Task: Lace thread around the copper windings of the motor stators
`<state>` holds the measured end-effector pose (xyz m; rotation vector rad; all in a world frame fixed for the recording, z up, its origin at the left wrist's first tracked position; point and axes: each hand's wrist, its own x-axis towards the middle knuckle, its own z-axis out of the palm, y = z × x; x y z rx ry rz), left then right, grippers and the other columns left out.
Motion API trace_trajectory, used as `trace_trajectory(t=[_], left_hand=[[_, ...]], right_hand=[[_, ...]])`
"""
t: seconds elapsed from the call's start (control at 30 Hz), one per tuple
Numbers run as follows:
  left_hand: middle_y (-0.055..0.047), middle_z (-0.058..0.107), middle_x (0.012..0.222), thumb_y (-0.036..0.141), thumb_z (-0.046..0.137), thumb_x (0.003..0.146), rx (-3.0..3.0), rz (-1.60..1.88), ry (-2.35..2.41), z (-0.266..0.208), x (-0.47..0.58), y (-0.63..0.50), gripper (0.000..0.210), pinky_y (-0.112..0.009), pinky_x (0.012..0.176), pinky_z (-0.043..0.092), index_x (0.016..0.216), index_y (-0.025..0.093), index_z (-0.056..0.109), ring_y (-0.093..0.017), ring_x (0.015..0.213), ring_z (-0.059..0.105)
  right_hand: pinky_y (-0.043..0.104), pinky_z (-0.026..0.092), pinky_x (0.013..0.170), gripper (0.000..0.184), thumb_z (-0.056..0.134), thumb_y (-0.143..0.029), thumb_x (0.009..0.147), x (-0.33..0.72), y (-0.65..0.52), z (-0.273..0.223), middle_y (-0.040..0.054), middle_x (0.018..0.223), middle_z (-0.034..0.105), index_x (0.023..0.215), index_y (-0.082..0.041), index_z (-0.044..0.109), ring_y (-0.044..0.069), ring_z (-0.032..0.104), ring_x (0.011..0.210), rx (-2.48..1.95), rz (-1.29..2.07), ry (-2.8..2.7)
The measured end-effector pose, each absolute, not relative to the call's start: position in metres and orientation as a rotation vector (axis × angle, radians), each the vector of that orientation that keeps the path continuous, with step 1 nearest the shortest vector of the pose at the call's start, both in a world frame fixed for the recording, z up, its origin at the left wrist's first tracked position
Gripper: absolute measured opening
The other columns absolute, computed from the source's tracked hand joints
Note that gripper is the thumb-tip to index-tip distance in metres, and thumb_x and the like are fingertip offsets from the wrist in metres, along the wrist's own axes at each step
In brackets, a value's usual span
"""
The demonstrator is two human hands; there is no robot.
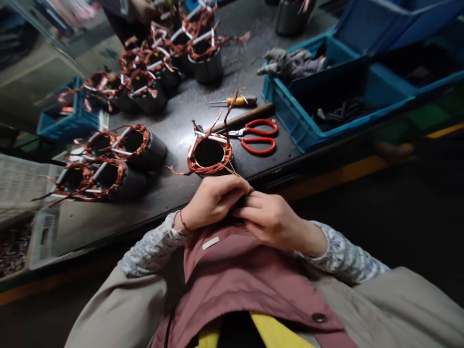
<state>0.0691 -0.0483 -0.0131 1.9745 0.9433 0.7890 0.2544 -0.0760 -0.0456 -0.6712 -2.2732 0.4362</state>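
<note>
A motor stator stands upright near the table's front edge, its copper windings ringing a dark bore, with white sleeves and loose leads sticking up. Thin copper wires run from its near side to my fingertips. My left hand is closed in a pinch on these wires, just in front of the stator. Against it, my right hand is also closed, its fingertips meeting the left ones at the wire ends. Red-handled scissors lie right of the stator, beside a wooden stick and a yellow-handled screwdriver.
More wound stators stand at the left and several others toward the back. Blue bins line the right side, with grey gloves on one rim. Another person's hand shows at the top.
</note>
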Motion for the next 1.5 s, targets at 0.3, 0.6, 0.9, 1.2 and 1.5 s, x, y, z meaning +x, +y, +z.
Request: trace_trajectory(t=[0.3, 0.6, 0.9, 1.2, 1.5], left_hand=[[-0.004, 0.07, 0.089, 0.026, 0.051, 0.094, 1.718, 1.32, 1.181, -0.035, 0.072, -0.064, 0.016, -0.024, 0.06, 0.051, 0.089, 0.019, 0.065, -0.011, 0.063, 0.061], [0.003, 0.057, 0.061, 0.019, 0.05, 0.092, 1.886, 1.028, 0.955, -0.047, 0.079, -0.072, 0.013, -0.02, 0.051, 0.043, 0.088, 0.02, 0.062, -0.008, 0.048, 0.052], [-0.002, 0.064, 0.072, 0.011, 0.046, 0.093, 2.353, 1.11, 0.932, -0.055, 0.074, -0.075, 0.014, -0.019, 0.058, 0.044, 0.091, 0.016, 0.059, -0.009, 0.061, 0.056], [0.0, 0.06, 0.067, 0.01, 0.045, 0.094, 2.447, 1.052, 0.906, -0.049, 0.07, -0.075, 0.017, -0.017, 0.057, 0.043, 0.088, 0.016, 0.059, -0.007, 0.058, 0.052], [-0.015, 0.061, 0.124, 0.029, 0.058, 0.09, 2.494, 1.119, 1.616, -0.065, 0.039, -0.055, 0.04, -0.04, 0.103, 0.047, 0.127, 0.016, 0.052, -0.026, 0.12, 0.056]], right_hand=[[0.026, 0.033, 0.052, 0.019, 0.05, -0.011, 0.091, 0.254, -0.059, -0.049, -0.0025, 0.054, 0.046, 0.084, -0.019, 0.066, 0.012, 0.039, 0.054, -0.551, 0.006, -2.203], [0.027, 0.047, 0.065, 0.015, 0.055, -0.033, 0.094, 0.25, -0.048, -0.057, 0.0036, 0.071, 0.063, 0.091, -0.02, 0.063, 0.015, 0.057, 0.069, -0.912, 0.147, -1.818], [0.022, 0.042, 0.051, 0.029, 0.052, -0.037, 0.088, 0.25, -0.041, -0.046, 0.0021, 0.066, 0.066, 0.077, -0.015, 0.069, 0.011, 0.055, 0.054, -1.117, 1.469, -1.76], [0.021, 0.04, 0.048, 0.025, 0.055, -0.032, 0.086, 0.273, -0.06, -0.043, 0.0006, 0.057, 0.063, 0.073, -0.015, 0.066, 0.011, 0.055, 0.048, -1.211, 1.327, -1.831], [0.029, 0.051, 0.074, 0.018, 0.055, -0.02, 0.091, 0.296, -0.093, -0.021, 0.0061, 0.081, 0.068, 0.076, -0.02, 0.063, 0.018, 0.065, 0.08, -0.853, 0.976, -2.049]])
